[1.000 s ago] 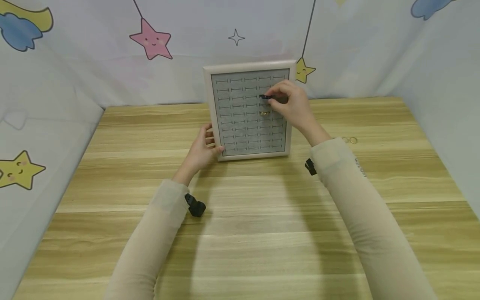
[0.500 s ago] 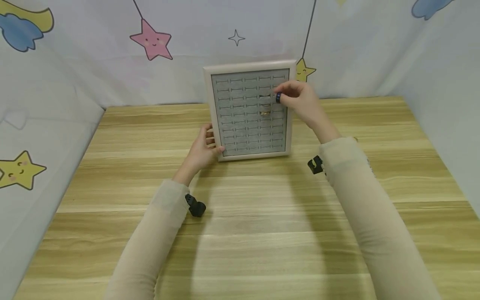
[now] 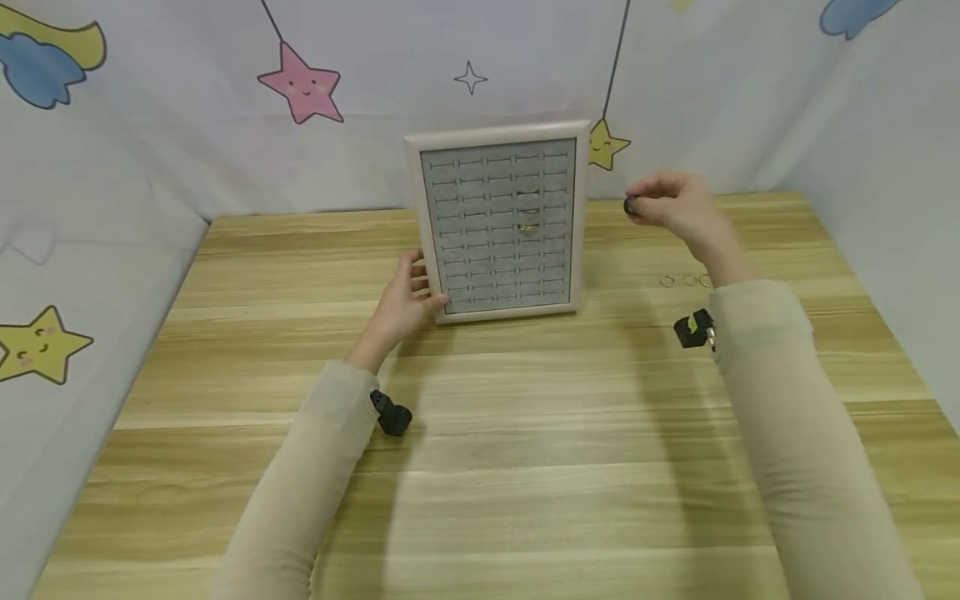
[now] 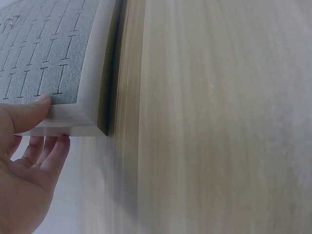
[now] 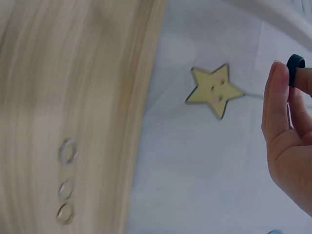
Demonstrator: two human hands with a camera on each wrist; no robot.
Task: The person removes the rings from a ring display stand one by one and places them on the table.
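A ring display board with a pale frame and grey slotted padding stands upright, leaning slightly, near the back of the table. My left hand grips its lower left edge, thumb on the front and fingers behind. A gold-coloured ring sits in one slot of the fourth column. Two slots above it look slightly gaping. To the right of the board and above the table, my right hand pinches a dark ring between thumb and fingertips, touching nothing else.
Three thin rings lie in a row on the wooden table right of the board: a silver ring, a smaller silver ring and a gold-toned ring. A star-printed cloth hangs behind the table.
My right hand has drawn the dark ring away from a slot in the board and carried it right. My left hand keeps its grip on the frame.
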